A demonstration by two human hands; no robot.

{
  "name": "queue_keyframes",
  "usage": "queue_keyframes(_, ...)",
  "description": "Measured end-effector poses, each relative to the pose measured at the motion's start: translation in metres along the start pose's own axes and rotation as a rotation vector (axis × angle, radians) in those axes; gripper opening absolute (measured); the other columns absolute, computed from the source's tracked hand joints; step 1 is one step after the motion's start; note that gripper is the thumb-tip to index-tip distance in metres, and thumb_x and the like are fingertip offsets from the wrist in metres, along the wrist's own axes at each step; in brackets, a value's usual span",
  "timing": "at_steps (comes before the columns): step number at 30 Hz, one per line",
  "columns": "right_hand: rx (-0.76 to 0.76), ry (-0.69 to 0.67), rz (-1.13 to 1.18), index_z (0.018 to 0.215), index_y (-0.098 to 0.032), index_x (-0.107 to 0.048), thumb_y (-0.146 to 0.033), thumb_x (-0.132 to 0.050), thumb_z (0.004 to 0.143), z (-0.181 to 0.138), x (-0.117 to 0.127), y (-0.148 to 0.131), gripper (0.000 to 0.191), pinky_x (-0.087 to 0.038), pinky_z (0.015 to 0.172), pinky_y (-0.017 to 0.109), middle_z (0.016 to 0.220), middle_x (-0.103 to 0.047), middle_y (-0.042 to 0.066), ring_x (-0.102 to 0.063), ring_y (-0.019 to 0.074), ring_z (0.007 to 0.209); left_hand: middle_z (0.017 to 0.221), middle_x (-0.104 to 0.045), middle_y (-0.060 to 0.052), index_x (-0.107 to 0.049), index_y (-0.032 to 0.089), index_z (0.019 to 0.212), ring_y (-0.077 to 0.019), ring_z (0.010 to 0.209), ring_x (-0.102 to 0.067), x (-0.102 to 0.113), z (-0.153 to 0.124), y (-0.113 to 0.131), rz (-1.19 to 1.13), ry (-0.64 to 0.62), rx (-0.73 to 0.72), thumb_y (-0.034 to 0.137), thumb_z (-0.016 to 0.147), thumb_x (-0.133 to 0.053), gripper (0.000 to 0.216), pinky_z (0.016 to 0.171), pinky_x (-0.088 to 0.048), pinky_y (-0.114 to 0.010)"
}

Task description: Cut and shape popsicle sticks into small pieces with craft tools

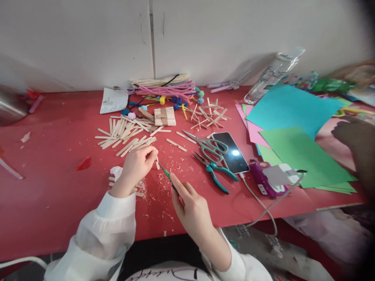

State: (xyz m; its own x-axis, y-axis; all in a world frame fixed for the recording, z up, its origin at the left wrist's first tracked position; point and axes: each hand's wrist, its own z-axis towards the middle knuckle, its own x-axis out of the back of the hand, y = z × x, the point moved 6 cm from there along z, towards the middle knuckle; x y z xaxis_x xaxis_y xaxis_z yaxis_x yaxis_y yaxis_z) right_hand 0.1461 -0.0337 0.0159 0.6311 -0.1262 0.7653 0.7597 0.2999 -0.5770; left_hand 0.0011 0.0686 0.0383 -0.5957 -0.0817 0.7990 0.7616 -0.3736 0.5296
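My left hand (137, 166) is closed in a pinch on a small piece of wooden craft stick (157, 163), held just above the red table (52, 195). My right hand (187, 205) grips a thin green-handled craft knife (165, 172) whose blade tip meets the stick piece. Wood shavings (152, 191) lie scattered under and between both hands. A loose pile of craft sticks (124, 134) lies just beyond my left hand, and a small stacked block of sticks (165, 116) sits behind it.
Scissors (209, 146), green-handled pliers (215, 171) and a phone (231, 152) on a cable lie right of my hands. Coloured paper sheets (293, 128), a purple box (268, 179) and a plastic bottle (272, 74) fill the right side. Pipe cleaners (166, 89) lie at the back. Another person's dark hand (356, 142) shows at far right.
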Motion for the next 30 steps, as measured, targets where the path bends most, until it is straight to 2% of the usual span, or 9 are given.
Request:
queue_keyframes(4,-0.073,-0.032,0.1,0.124,-0.013,-0.06,-0.021,-0.039,0.09,0.001,0.003,0.006,0.04,-0.047,0.05,0.022,0.074,-0.065,0.007,-0.061,0.0146,0.053,0.069,-0.065,-0.003,-0.061,0.018,0.07,-0.0165,0.066,-0.06,0.003,0.0,-0.001,-0.023,0.02,0.004,0.027,0.088,-0.045,0.026,0.061,-0.041,-0.025)
queue_keyframes(8,-0.172,-0.029,0.418,0.122,-0.015,-0.06,-0.024,-0.045,0.089,0.01,0.02,0.016,0.038,-0.051,0.073,0.026,0.097,-0.069,0.009,-0.065,0.0182,0.084,0.072,-0.068,-0.004,-0.064,0.018,0.074,-0.0163,0.068,-0.062,0.013,-0.001,-0.01,-0.072,0.159,0.102,0.031,0.088,-0.047,0.026,0.063,-0.044,-0.024)
queue_keyframes(10,-0.214,-0.01,0.493,0.121,-0.016,-0.061,-0.027,-0.047,0.088,0.022,0.033,0.021,0.038,-0.051,0.063,0.025,0.091,-0.069,0.007,-0.062,0.0153,0.071,0.074,-0.069,-0.004,-0.066,0.017,0.077,-0.0162,0.069,-0.063,0.019,-0.002,-0.017,-0.178,0.274,0.203,0.034,0.086,-0.049,0.026,0.065,-0.047,-0.024)
queue_keyframes(12,-0.26,-0.026,0.54,0.123,-0.016,-0.058,-0.031,-0.049,0.087,0.04,0.044,0.026,0.041,-0.042,0.044,0.022,0.079,-0.066,0.003,-0.048,0.009,0.048,0.073,-0.069,-0.003,-0.066,0.017,0.078,-0.0158,0.068,-0.065,0.022,-0.004,-0.026,-0.364,0.377,0.316,0.035,0.082,-0.053,0.023,0.065,-0.049,-0.024)
queue_keyframes(17,-0.265,-0.04,0.686,0.121,-0.014,-0.057,-0.039,-0.059,0.079,0.094,0.049,0.033,0.048,-0.032,0.039,0.021,0.07,-0.057,-0.002,-0.036,0.0052,0.043,0.061,-0.067,0.0,-0.065,0.016,0.07,-0.0127,0.058,-0.063,0.015,-0.005,-0.038,-0.837,0.52,0.506,0.032,0.068,-0.068,0.017,0.062,-0.052,-0.024)
queue_keyframes(20,-0.36,-0.03,0.821,0.095,-0.014,-0.061,-0.04,-0.07,0.068,0.112,0.03,0.042,0.039,-0.033,0.041,0.02,0.062,-0.049,-0.006,-0.037,0.0053,0.046,0.06,-0.067,0.0,-0.064,0.016,0.069,-0.0124,0.056,-0.062,0.001,-0.007,-0.039,-1.072,0.48,0.643,0.036,0.057,-0.076,0.027,0.057,-0.052,-0.023)
queue_keyframes(22,-0.398,-0.061,0.943,0.093,-0.016,-0.058,-0.043,-0.069,0.068,0.116,0.011,0.046,0.038,-0.034,0.04,0.019,0.058,-0.045,-0.008,-0.039,0.0057,0.043,0.061,-0.068,-0.001,-0.065,0.015,0.069,-0.0124,0.057,-0.062,-0.01,-0.008,-0.035,-1.153,0.404,0.694,0.037,0.054,-0.079,0.03,0.058,-0.052,-0.023)
queue_keyframes(26,-0.39,-0.097,1.054,0.09,-0.018,-0.056,-0.044,-0.064,0.071,0.115,-0.012,0.052,0.033,-0.039,0.041,0.02,0.052,-0.044,-0.009,-0.044,0.0074,0.041,0.057,-0.065,0.0,-0.063,0.016,0.064,-0.0117,0.055,-0.059,-0.023,-0.01,-0.02,-1.16,0.208,0.718,0.035,0.054,-0.078,0.027,0.055,-0.049,-0.021)
queue_keyframes(30,-0.387,-0.116,1.112,0.083,-0.018,-0.055,-0.041,-0.064,0.072,0.113,-0.014,0.054,0.027,-0.04,0.041,0.02,0.048,-0.045,-0.01,-0.043,0.0069,0.04,0.056,-0.065,-0.001,-0.067,0.015,0.072,-0.01,0.049,-0.053,-0.032,-0.01,-0.006,-1.09,-0.063,0.694,0.035,0.058,-0.075,0.026,0.052,-0.043,-0.021)
